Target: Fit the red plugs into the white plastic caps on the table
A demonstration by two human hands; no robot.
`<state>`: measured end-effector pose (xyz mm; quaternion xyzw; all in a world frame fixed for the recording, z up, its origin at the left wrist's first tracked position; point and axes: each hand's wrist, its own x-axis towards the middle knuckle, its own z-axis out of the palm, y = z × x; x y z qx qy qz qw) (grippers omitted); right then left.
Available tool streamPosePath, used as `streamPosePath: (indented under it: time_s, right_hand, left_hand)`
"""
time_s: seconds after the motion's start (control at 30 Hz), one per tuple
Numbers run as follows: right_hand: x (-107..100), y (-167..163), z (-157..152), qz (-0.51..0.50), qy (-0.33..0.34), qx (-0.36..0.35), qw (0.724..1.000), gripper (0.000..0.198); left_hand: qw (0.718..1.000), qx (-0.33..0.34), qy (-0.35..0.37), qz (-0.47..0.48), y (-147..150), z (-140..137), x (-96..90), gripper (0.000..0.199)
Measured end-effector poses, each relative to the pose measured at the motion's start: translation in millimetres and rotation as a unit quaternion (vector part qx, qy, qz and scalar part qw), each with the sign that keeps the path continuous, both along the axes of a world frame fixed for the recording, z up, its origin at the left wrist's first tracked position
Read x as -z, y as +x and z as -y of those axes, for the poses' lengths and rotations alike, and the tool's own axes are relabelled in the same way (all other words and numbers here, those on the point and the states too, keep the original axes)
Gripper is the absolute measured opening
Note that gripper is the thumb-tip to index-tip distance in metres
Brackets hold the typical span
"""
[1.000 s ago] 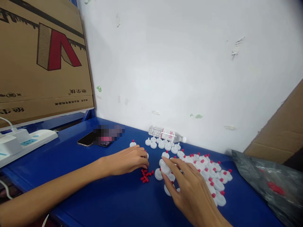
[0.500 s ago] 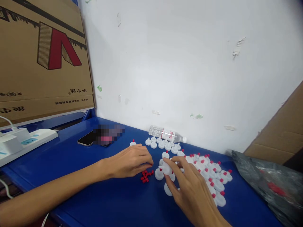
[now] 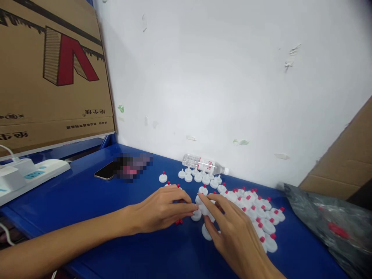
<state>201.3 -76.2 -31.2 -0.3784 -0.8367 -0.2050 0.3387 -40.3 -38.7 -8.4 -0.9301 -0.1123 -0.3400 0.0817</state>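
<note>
My right hand grips a white round cap with a nozzle between thumb and fingers, its nozzle turned toward the left. My left hand is pinched at that nozzle, closed on a small red cap that the fingertips mostly hide. Below the left fingers a few loose red caps peek out; the rest of that pile is covered. White nozzle caps with red tips stand around and under both hands. A larger group of red-tipped ones spreads to the right of my right hand.
Untipped white nozzle caps stand by a lying clear bottle near the wall. A phone and a power strip are at left. A grey plastic bag covers the right side of the blue table.
My left hand has moved right, from over the red cap pile to the nozzle of the white cap in my right hand. The right hand has stayed nearly still.
</note>
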Motion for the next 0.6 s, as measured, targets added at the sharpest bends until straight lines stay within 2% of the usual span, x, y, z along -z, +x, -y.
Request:
streamPosePath:
  time_s: [0.23, 0.43, 0.6]
  right_hand:
    - [-6.1, -0.7, 4.2, 0.009, -0.009, -0.029, 0.999, 0.039]
    - [-12.5, -3.4, 9.2, 0.033, -0.041, -0.067, 0.996, 0.042]
    - [-9.5, -4.4, 7.5, 0.026, -0.019, -0.08, 0.996, 0.039]
  left_hand:
    - [0.997, -0.053, -0.048, 0.031, 0.4, -1.4, 1.4, 0.022]
    - [0.993, -0.043, -0.102, 0.032, 1.3, -5.6, 7.9, 0.017]
    - [0.988, -0.033, -0.154, -0.003, 3.8, -2.7, 3.4, 0.019]
